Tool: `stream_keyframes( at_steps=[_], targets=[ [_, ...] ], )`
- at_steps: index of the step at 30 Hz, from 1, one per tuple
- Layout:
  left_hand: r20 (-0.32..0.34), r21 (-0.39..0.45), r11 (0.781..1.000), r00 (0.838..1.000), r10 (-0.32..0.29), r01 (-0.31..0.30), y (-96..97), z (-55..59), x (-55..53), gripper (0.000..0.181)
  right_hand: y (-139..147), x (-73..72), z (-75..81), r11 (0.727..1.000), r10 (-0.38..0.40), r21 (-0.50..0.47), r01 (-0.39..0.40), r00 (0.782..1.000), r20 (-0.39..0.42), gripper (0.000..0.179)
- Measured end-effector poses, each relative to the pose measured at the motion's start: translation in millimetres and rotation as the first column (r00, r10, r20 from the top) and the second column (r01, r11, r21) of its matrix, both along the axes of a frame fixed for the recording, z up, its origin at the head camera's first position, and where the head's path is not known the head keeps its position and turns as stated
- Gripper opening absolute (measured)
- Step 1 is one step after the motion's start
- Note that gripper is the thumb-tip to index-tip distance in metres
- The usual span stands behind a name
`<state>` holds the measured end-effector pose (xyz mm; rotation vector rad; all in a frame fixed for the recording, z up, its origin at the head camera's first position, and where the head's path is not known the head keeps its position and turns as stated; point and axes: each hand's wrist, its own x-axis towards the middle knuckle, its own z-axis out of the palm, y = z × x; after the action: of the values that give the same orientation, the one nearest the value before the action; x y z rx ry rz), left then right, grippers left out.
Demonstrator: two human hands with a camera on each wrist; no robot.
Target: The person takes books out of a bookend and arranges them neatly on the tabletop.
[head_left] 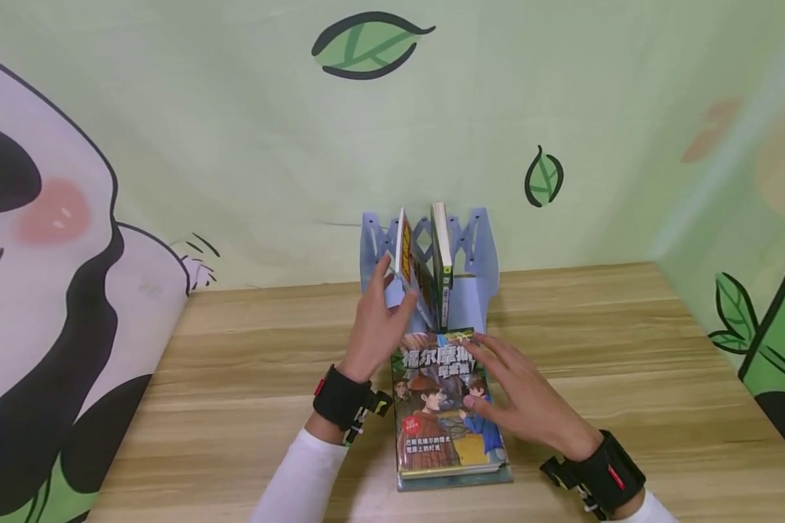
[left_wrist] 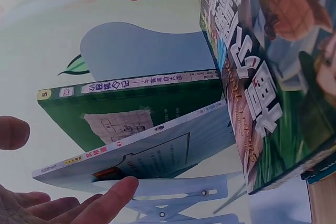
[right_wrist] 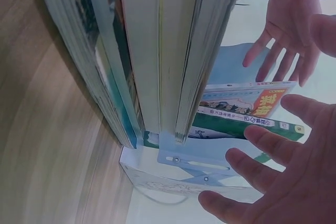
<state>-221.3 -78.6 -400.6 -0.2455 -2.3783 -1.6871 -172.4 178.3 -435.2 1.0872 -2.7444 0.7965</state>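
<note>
A blue expandable book rack [head_left: 487,254] holds two books. One is a green-covered book [left_wrist: 126,108] standing upright; the other is a thin light-blue book [left_wrist: 157,145] with yellow lettering, leaning at a slant. My left hand [head_left: 379,327] is beside the leaning book, fingers extended; whether they touch it I cannot tell. In front of the rack lies a stack of books, topped by a comic-style book [head_left: 448,436] with large white characters. Over the upper right of that stack is my right hand [head_left: 523,392], fingers spread and gripping nothing.
The stack's page edges [right_wrist: 173,51] show several books of differing thickness. Everything stands on a wood-grain table [head_left: 255,385]. A pale green backdrop [head_left: 248,131] with leaves and a panda rises behind the rack. Black camera straps [head_left: 343,398] circle both wrists.
</note>
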Motion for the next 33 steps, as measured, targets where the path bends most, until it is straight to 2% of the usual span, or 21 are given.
stream_keyframes(
  at_steps=[3,10,14,22,33],
  targets=[
    [0.009,0.008,1.0,1.0,0.002,-0.002,0.9,-0.1,-3.6,0.071,-0.3,-0.2,-0.1,1.0,0.005,-0.001,-0.005,1.0,-0.004,0.075],
    [0.022,-0.076,0.996,0.998,0.057,-0.055,2.2,-1.9,-10.1,0.073,-0.8,0.7,1.8,1.0,-0.005,0.01,0.005,1.0,0.013,0.075],
    [0.024,-0.078,0.995,0.998,0.065,-0.063,3.1,-3.7,-14.5,0.072,-0.8,0.4,1.5,1.0,-0.008,0.012,0.008,1.0,0.018,0.075],
    [0.002,-0.088,0.995,0.999,0.054,-0.053,5.8,-6.4,-20.6,0.069,-0.1,-0.2,-1.1,1.0,-0.01,0.009,0.01,1.0,0.022,0.074],
    [-0.017,-0.039,0.999,1.0,0.009,-0.009,11.0,-10.5,-27.6,0.067,0.5,-1.0,-1.8,1.0,-0.014,0.012,0.014,1.0,0.021,0.074]
  ],
)
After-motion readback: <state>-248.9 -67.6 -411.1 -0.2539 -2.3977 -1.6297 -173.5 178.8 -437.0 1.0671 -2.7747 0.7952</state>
